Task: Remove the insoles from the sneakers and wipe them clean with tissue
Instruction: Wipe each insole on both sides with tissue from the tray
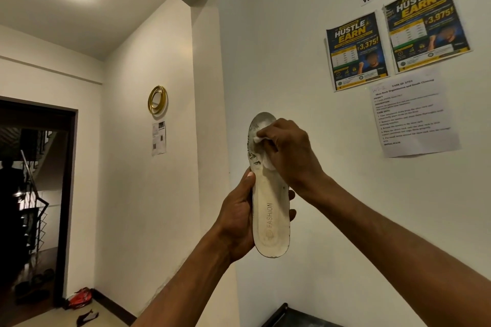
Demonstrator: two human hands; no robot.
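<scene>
Insole (271,210) upright in midair, left hand (236,218) clasping its edge, right hand (289,151) apparently pinching tissue (259,138) against it.

The insole (271,210) is off-white with grey "FASHION" lettering, dark grey flaking patches toward the toe and a dark edge. The tissue (259,138) is white. The walls (292,48) are white to cream. The 2 posters (357,52) are dark blue with yellow and white text. The instruction sheet (414,114) is white with black print. The wall ring (157,100) is gold. The bag (79,297) on the floor is red.
</scene>
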